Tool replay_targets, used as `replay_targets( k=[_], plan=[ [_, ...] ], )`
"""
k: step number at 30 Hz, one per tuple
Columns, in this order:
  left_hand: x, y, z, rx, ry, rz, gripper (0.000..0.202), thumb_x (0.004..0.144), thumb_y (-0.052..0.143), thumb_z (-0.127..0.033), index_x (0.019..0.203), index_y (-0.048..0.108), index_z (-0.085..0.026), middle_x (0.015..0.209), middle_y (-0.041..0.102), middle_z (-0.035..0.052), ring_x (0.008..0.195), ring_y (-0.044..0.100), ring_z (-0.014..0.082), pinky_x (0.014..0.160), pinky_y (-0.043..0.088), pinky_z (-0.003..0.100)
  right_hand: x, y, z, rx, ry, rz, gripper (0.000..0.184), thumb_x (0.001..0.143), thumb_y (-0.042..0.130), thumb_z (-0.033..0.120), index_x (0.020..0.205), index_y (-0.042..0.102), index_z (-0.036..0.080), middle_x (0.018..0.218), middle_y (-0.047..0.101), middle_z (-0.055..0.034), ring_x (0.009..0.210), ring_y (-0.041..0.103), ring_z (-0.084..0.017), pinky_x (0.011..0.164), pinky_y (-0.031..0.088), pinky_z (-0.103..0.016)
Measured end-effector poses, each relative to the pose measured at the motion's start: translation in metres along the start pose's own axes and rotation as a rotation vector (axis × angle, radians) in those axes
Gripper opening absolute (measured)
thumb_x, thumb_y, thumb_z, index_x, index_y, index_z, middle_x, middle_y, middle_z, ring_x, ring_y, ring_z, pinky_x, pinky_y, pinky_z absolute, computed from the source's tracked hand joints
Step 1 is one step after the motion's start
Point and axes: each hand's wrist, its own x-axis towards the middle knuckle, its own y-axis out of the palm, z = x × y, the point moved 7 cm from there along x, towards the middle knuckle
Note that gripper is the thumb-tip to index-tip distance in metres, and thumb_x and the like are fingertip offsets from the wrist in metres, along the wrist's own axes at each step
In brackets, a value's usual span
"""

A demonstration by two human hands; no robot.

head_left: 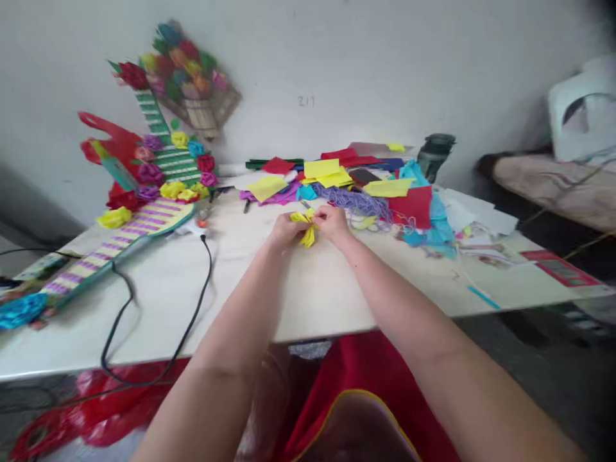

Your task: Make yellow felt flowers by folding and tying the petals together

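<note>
Both hands meet above the middle of the table [231, 295], around a yellow paper flower [307, 237] with several loose petals spread out. My left hand [285, 230] is closed on the flower's left side. From the right, my right hand [331, 222] pinches it near its centre. The fingertips partly cover the gathered middle of the paper. Just behind the hands lie a tangle of purple yarn [359, 201] and yellow paper sheets [267, 188].
Coloured paper and a dark bottle [434, 157] line the wall. Striped boards [120, 240] with paper flowers stand and lie at left, beside a power strip [195, 228] with a black cable [205, 282]. A blue stick [484, 297] lies near the right front edge.
</note>
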Motion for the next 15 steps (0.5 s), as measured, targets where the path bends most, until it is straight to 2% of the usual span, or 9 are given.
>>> replay_targets(
  k=[8,15],
  plan=[
    [0.002,-0.005,0.006,-0.023,-0.039,-0.027,0.016,0.054,0.072,-0.017,0.063,0.059,-0.014,0.051,0.055,-0.0030,0.045,0.048,0.0084,0.046,0.035,0.022,0.000,-0.001,0.000,0.069,0.016,0.023,0.008,0.066,0.063,0.014,0.059,0.067,0.018,0.067,0.069,-0.0025,0.069,0.062,-0.016,0.068,0.046,-0.028],
    [0.000,-0.006,0.002,0.009,-0.042,-0.073,0.015,0.053,0.072,-0.014,0.063,0.061,-0.013,0.051,0.057,-0.0028,0.047,0.051,0.0094,0.049,0.042,0.022,0.001,0.005,-0.010,0.244,0.091,0.031,0.007,0.063,0.063,0.015,0.057,0.061,0.018,0.059,0.062,0.0021,0.061,0.057,-0.014,0.068,0.049,-0.029]
  ],
)
